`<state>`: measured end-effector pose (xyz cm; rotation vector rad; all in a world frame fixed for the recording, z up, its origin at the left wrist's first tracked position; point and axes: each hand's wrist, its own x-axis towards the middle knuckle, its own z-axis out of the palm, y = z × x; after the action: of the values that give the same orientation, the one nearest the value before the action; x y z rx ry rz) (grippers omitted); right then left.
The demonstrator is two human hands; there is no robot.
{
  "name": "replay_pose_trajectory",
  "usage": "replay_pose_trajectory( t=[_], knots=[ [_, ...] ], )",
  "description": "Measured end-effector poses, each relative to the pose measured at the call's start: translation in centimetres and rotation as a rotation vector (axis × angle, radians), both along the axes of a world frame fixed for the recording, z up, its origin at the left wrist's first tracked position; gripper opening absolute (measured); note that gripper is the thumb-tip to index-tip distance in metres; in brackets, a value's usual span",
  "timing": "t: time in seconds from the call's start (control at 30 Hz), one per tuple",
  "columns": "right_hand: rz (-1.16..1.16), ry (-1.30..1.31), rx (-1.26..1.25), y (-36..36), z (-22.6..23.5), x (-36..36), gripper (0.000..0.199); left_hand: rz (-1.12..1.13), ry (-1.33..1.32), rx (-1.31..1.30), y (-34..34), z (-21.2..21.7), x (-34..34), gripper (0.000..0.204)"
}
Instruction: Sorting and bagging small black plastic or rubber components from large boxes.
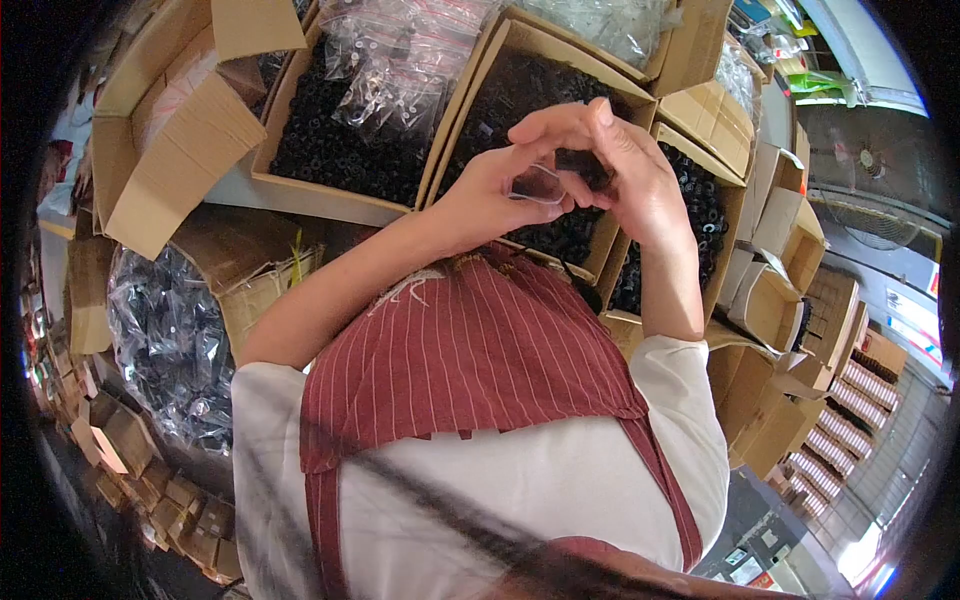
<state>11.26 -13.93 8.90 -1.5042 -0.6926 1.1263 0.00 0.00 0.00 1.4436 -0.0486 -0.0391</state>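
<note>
While over the cardboard box (520,45), both hands' grip (480,190) (640,180) closed on seemingly a clear bag (538,185).

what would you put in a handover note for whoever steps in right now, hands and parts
Left hand: pinches a small clear bag at chest height.
Right hand: fingers on a small black part at the bag's mouth.
Both are raised over open cardboard boxes of black parts.
Done: bag and part are in hand.
Left: whether the part is inside the bag cannot be told.
</note>
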Motion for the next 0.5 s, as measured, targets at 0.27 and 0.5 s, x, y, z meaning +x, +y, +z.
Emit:
replay_pose_trajectory(
  t=[0.27, 0.5],
  knots=[
    [-0.088, 0.088, 0.387, 1.7, -2.2, -0.9, 0.064, 0.028, 0.039, -0.128, 0.1, -0.3, -0.2, 0.039],
    [-0.181, 0.143, 0.391, 1.8, -1.5, -1.9, 0.066, 0.130, -0.155, -0.049, 0.2, 0.3, 0.0, 0.040]
  ],
)
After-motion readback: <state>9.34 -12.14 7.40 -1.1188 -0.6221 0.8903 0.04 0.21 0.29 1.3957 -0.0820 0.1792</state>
